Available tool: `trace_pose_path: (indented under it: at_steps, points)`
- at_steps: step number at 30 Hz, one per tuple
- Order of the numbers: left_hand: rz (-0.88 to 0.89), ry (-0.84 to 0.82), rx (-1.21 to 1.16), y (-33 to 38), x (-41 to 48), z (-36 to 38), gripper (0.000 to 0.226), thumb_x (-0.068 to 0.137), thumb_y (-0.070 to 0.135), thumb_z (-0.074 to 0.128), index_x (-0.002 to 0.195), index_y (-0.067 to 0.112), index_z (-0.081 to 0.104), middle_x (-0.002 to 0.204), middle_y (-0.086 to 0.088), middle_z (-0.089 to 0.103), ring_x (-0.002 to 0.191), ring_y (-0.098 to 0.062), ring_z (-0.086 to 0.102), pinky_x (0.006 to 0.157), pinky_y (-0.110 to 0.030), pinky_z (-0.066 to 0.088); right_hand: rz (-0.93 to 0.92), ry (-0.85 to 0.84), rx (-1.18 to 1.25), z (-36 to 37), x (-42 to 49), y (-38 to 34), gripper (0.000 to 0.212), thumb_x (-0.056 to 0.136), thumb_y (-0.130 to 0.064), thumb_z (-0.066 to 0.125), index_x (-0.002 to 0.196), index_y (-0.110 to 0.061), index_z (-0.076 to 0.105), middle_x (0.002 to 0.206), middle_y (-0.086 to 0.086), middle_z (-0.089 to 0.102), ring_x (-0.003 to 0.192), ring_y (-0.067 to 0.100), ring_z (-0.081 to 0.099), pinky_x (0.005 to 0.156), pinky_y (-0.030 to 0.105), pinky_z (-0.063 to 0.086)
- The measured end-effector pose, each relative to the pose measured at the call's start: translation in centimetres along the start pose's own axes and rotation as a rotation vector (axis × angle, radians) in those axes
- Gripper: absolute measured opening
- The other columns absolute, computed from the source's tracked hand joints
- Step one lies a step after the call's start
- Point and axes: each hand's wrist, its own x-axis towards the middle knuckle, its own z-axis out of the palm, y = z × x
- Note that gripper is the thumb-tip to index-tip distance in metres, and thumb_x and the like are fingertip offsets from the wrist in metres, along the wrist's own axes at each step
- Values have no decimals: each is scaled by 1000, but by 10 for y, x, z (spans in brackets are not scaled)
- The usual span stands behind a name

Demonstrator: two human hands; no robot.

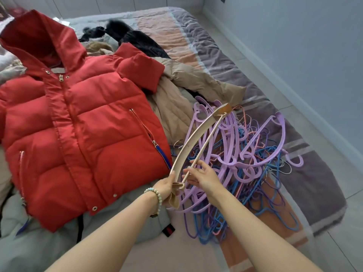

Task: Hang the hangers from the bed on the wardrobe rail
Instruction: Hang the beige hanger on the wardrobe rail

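Wood hanger [187,146] in hand over the pile [245,163] on the bed [225,55]: the pick-up step.
At the left of the frame a red jacket [78,134] lies flat, with a tan coat [176,91] beside it at centre. Low at centre, the left hand [167,186] grips the hanger's near end, fingers curled round it. Just right of it, the right hand [204,177] meets the hanger's thin bar, which runs between thumb and forefinger. Its fingers are mostly straight, and I cannot tell whether it pinches. Further right lies the tangled pile of purple, blue and pink plastic hangers, all on the bed. No wardrobe rail is in view. The next move likely calls for finding the hook, lifting clear of the tangle and turning towards the wardrobe.
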Motion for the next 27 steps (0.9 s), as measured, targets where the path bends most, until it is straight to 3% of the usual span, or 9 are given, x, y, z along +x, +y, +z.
trace_pose_path:
  at_steps: [6, 8, 11, 14, 20, 22, 25, 27]
  points:
    - [168, 34, -40, 40, -41, 18, 49, 94, 50, 32, 97, 8, 58, 61, -1, 58, 46, -10, 52, 47, -22, 43, -96, 62, 106, -23, -36, -34, 16, 93, -7, 54, 107, -15, 54, 86, 6, 72, 71, 11, 71, 64, 20, 56]
    - [278, 47, -18, 61, -60, 21, 49, 91, 54, 38, 93, 11, 62, 62, 3, 61, 41, -3, 52, 41, -12, 43, -128, 106, 143, -32, -54, -50, 17, 92, -8, 55, 108, -14, 55, 90, 7, 72, 75, 12, 71, 71, 23, 58]
    - [430, -8, -62, 101, -98, 24, 42, 89, 48, 48, 98, 13, 69, 78, -2, 69, 42, 1, 55, 46, -10, 45, -180, 180, 195, -41, -88, -80, 16, 91, -10, 58, 105, -17, 56, 95, 9, 73, 85, 20, 70, 77, 27, 58]
    - [579, -82, -94, 140, -145, 30, 31, 87, 34, 59, 105, 11, 68, 78, 4, 67, 49, 5, 58, 50, -8, 47, -247, 301, 147, -52, -132, -117, 11, 89, -14, 61, 100, -14, 60, 86, 7, 73, 75, 17, 71, 63, 22, 55]
    - [880, -292, -20, 214, -253, 60, 27, 85, 19, 64, 107, 2, 65, 79, 2, 68, 55, 7, 60, 58, -5, 47, -301, 428, -27, -84, -267, -208, 28, 92, -31, 55, 88, -6, 67, 77, 9, 72, 62, 19, 68, 59, 25, 57]
    - [970, -357, 43, 233, -295, 75, 26, 83, 19, 66, 105, 5, 65, 78, 3, 68, 57, 7, 61, 58, -6, 48, -393, 497, 15, -93, -322, -237, 25, 92, -29, 55, 92, -7, 67, 87, 10, 73, 69, 20, 70, 65, 25, 57]
    - [1153, -454, 183, 256, -364, 100, 18, 79, 25, 69, 96, 21, 66, 76, 8, 69, 65, 1, 66, 69, -15, 54, -558, 601, 132, -107, -404, -276, 25, 91, -27, 57, 108, -9, 63, 107, 7, 70, 94, 20, 69, 80, 24, 57]
    - [1254, -544, 244, 266, -417, 116, 15, 79, 25, 69, 94, 22, 67, 75, 7, 70, 66, -1, 66, 69, -15, 54, -633, 649, 165, -115, -458, -295, 31, 90, -26, 59, 113, -6, 61, 116, 8, 66, 107, 22, 65, 91, 28, 52]
